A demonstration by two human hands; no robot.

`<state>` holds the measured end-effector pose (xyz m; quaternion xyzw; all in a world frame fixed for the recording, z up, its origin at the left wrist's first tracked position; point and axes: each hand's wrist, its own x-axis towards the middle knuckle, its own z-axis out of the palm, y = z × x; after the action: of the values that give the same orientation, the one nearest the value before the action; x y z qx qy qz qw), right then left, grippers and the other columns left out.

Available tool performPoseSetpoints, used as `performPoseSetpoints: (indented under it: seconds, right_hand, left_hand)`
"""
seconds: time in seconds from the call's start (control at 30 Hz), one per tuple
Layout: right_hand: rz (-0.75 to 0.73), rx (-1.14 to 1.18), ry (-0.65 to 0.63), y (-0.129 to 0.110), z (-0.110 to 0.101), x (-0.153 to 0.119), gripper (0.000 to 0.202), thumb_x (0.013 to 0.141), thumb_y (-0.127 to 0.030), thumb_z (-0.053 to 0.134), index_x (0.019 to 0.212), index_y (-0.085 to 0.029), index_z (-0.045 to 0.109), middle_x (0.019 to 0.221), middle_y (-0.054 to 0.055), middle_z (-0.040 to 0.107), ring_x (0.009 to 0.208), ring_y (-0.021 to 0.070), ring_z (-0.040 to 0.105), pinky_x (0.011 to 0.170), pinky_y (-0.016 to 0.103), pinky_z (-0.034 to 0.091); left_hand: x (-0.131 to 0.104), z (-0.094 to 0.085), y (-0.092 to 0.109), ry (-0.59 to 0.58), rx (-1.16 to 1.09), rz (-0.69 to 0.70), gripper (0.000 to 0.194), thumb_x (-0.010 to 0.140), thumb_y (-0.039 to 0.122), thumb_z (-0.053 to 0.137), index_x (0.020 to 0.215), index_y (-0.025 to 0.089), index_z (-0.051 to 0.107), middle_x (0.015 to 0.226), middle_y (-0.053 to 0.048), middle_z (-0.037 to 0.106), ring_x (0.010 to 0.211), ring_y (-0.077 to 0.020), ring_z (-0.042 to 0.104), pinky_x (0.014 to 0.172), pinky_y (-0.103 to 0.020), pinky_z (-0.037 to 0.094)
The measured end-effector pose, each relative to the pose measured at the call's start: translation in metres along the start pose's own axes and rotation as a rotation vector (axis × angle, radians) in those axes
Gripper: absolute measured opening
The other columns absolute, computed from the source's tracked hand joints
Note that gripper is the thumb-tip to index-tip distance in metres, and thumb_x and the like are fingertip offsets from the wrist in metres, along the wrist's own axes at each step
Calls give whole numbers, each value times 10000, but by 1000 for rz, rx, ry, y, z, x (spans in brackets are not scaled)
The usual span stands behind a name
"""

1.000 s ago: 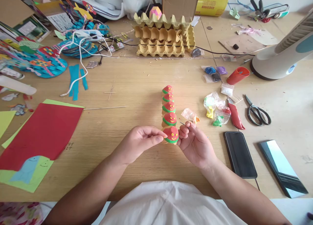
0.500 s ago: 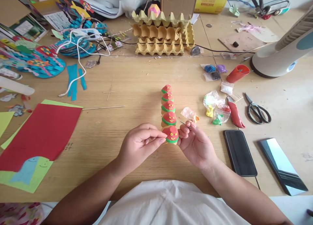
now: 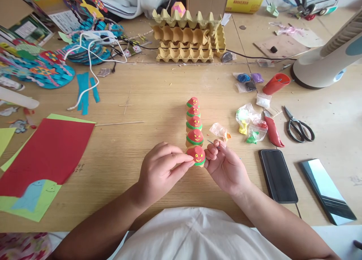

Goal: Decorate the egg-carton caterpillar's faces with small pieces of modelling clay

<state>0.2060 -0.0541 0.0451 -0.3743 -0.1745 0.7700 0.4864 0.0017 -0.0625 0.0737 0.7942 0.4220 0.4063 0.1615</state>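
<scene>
A row of egg-carton cups with red clay tops, green bands and yellow smiling faces runs away from me. At the left side of the nearest cup (image 3: 197,154), my left hand (image 3: 164,167) is closed in a pinch, its fingertips against the red top. Whatever lies between those fingertips is too small to make out. My right hand (image 3: 226,167) has its thumb and forefinger closed on a thin pointed stick (image 3: 210,141), while its curled fingers rest by the cup's right side. Just beyond that hand lies a clear bag with orange clay (image 3: 220,131).
On the right are clay bags (image 3: 253,135), a red-handled cutter (image 3: 273,130), scissors (image 3: 299,129), a red cup (image 3: 276,83) and two phones, one black (image 3: 278,176). Egg cartons (image 3: 183,54) stand at the back. Coloured paper (image 3: 53,150) and a white cable (image 3: 89,60) lie left.
The nearest cup's face has turned slightly to the left between my hands. My left fingertips have shifted a little to the right on it; the right hand is nearly still.
</scene>
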Motion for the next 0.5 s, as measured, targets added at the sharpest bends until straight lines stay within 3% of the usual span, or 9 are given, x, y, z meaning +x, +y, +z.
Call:
performPoseSetpoints:
  seconds: [0.5]
  right_hand:
    - [73, 182, -3, 0, 0, -1, 144, 898, -346, 700, 820, -263, 612, 736, -31, 458, 673, 136, 473, 691, 265, 524]
  left_hand:
    - [0, 0, 1, -4, 39, 25, 148, 877, 70, 737, 956, 195, 723, 838, -23, 707, 767, -144, 620, 754, -296, 500]
